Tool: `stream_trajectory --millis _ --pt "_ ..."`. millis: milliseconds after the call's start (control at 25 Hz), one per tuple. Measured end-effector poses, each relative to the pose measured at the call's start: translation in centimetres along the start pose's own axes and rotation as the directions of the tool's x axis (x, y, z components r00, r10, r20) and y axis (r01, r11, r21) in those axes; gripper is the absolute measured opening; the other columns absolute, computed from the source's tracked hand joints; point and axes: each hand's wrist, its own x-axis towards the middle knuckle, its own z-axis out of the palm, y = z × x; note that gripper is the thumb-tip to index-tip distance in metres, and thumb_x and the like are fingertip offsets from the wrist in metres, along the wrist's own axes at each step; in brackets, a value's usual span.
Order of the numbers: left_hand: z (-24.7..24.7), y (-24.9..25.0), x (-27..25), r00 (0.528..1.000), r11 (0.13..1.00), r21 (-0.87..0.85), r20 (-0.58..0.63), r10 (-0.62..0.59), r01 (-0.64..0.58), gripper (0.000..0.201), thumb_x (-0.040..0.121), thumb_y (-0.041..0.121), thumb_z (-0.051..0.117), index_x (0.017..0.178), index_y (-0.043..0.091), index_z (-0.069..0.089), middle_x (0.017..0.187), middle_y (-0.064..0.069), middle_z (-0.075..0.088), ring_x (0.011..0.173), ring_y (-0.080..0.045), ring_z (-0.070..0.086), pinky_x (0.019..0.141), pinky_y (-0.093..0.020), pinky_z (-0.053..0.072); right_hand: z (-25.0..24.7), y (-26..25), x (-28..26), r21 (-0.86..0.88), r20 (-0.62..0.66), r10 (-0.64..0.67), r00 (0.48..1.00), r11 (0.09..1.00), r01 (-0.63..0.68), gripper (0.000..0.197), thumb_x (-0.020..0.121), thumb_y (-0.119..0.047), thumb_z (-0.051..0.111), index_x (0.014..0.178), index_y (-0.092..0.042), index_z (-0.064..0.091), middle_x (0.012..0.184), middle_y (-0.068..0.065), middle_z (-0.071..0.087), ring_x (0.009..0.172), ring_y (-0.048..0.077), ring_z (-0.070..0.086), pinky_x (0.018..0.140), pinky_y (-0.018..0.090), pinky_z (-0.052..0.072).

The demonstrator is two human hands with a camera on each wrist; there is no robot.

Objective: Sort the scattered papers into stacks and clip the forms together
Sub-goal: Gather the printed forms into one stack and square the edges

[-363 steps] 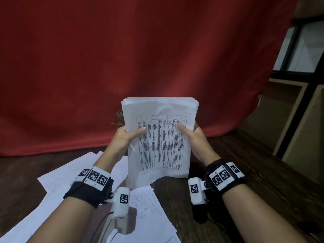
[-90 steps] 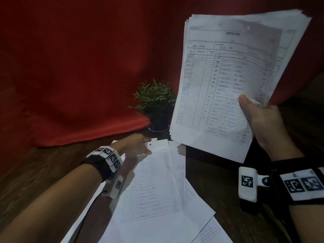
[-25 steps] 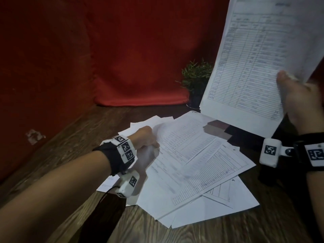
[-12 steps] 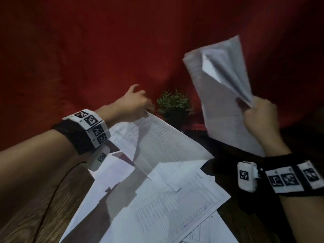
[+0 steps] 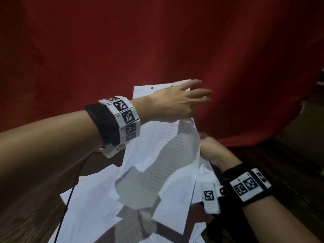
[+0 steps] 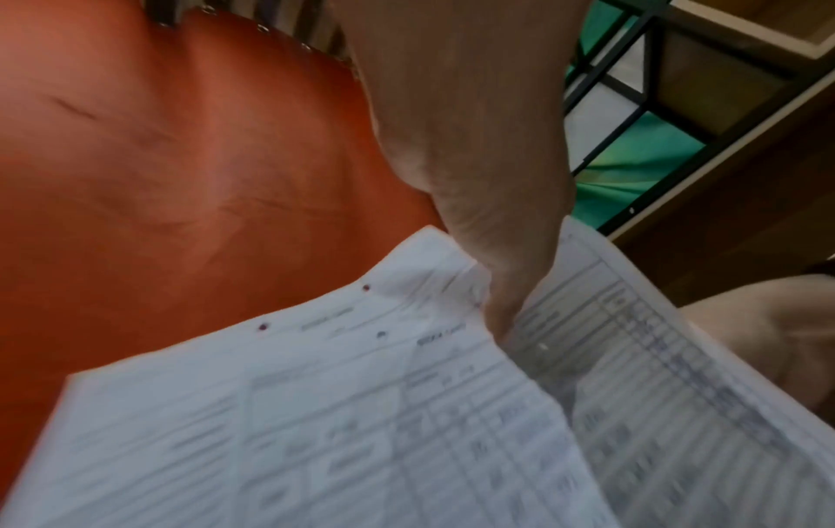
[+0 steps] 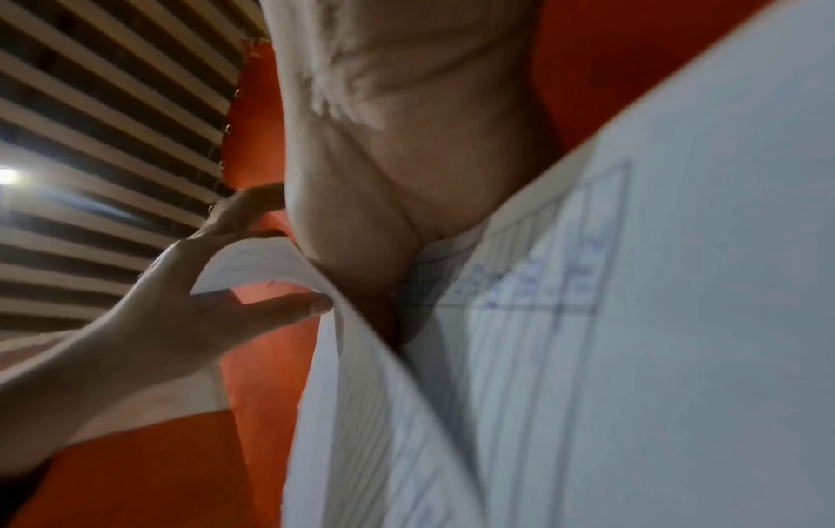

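My left hand is raised at the centre, fingers stretched to the right over the top edge of some lifted printed sheets with punched holes. In the left wrist view its thumb presses into those sheets, so they hang pinched from it. My right hand sits lower and to the right, half hidden behind the paper, gripping the stack of forms. In the right wrist view the stack fills the right side, and the left hand touches a curled sheet edge.
More loose papers lie scattered on the dark wooden table below both hands. A red curtain hangs close behind. A thin black cable runs down from my left wrist. A shelf frame stands at the right.
The left hand has risen and swung right, carrying sheets up off the table. The right hand has dropped with its stack, so both sets of paper now meet at the centre.
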Motion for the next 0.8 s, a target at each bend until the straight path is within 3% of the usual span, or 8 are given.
stream_trajectory --millis 200,320,400,480,520,680,760,800 --pt "-1.0 -0.8 2.6 0.861 0.976 -0.193 0.508 0.015 0.097 0.033 0.101 0.036 0.068 0.132 0.023 0.067 0.128 0.002 0.075 0.125 -0.026 0.066 0.119 -0.048 0.041 0.7 0.3 -1.0 -0.017 0.121 -0.108 0.987 0.994 0.111 0.026 0.095 -0.022 0.066 0.089 0.001 0.075 0.089 0.021 0.077 0.081 0.023 0.068 0.080 0.056 0.059" --pt "-1.9 -1.0 4.0 0.772 0.906 -0.321 0.636 -0.008 0.275 0.046 0.093 0.037 0.083 0.132 0.025 0.060 0.112 0.004 0.072 0.110 -0.029 0.068 0.110 -0.052 0.051 1.3 0.6 -2.0 0.025 0.091 -0.137 0.986 0.991 0.135 0.020 0.101 -0.016 0.064 0.090 -0.008 0.079 0.085 0.004 0.079 0.086 0.020 0.072 0.084 0.048 0.061" --pt "-2.3 -0.8 4.5 0.723 0.868 -0.343 0.690 -0.027 0.359 0.055 0.093 0.031 0.084 0.140 0.026 0.056 0.105 0.005 0.065 0.106 -0.028 0.065 0.104 -0.051 0.056 1.9 0.4 -3.3 0.367 0.059 -0.116 0.991 0.926 0.087 0.039 0.111 -0.033 0.046 0.106 -0.011 0.077 0.098 0.002 0.081 0.098 0.025 0.074 0.087 0.039 0.061" --pt "-2.5 -0.6 4.3 0.692 0.834 -0.355 0.720 -0.044 0.423 0.067 0.094 0.026 0.082 0.153 0.023 0.051 0.126 -0.002 0.067 0.117 -0.030 0.066 0.103 -0.051 0.057 2.1 1.3 -4.1 0.645 0.062 -0.163 0.985 0.759 0.085 0.068 0.105 -0.060 0.026 0.131 -0.013 0.067 0.122 0.008 0.077 0.115 0.026 0.073 0.098 0.039 0.059" --pt "-2.6 -0.4 4.2 0.688 0.825 -0.365 0.725 -0.039 0.432 0.067 0.095 0.025 0.081 0.154 0.023 0.050 0.136 -0.004 0.066 0.123 -0.031 0.066 0.105 -0.053 0.057 2.3 1.9 -4.2 0.595 0.038 -0.177 0.984 0.795 0.120 0.068 0.098 -0.064 0.034 0.135 -0.016 0.064 0.125 0.007 0.076 0.116 0.022 0.073 0.098 0.039 0.060" --pt "-1.9 0.6 3.9 0.772 0.913 -0.257 0.629 -0.090 0.316 0.071 0.098 0.028 0.076 0.161 0.022 0.043 0.149 -0.006 0.062 0.146 -0.031 0.052 0.130 -0.065 0.023 3.1 3.0 -2.8 0.179 -0.159 -0.033 0.987 0.982 0.062 0.041 0.094 -0.039 0.074 0.122 -0.010 0.067 0.102 0.004 0.080 0.092 0.020 0.078 0.081 0.039 0.064" --pt "-1.1 1.1 2.4 0.919 0.908 -0.219 0.258 -0.299 0.357 0.069 0.097 0.029 0.073 0.160 0.019 0.046 0.152 -0.010 0.059 0.149 -0.032 0.048 0.132 -0.063 0.015 2.7 3.4 -2.3 0.373 -0.253 0.037 0.967 0.926 0.062 0.028 0.099 -0.020 0.071 0.119 0.000 0.069 0.094 0.009 0.080 0.084 0.022 0.079 0.068 0.033 0.063" --pt "-0.6 1.1 1.4 0.874 0.840 -0.281 -0.007 -0.487 0.465 0.068 0.094 0.031 0.076 0.156 0.018 0.051 0.154 -0.011 0.058 0.149 -0.033 0.049 0.130 -0.060 0.018 2.3 3.6 -2.4 0.460 -0.283 0.051 0.958 0.883 0.089 0.022 0.100 -0.013 0.069 0.117 0.001 0.069 0.092 0.010 0.080 0.084 0.023 0.079 0.067 0.032 0.062"
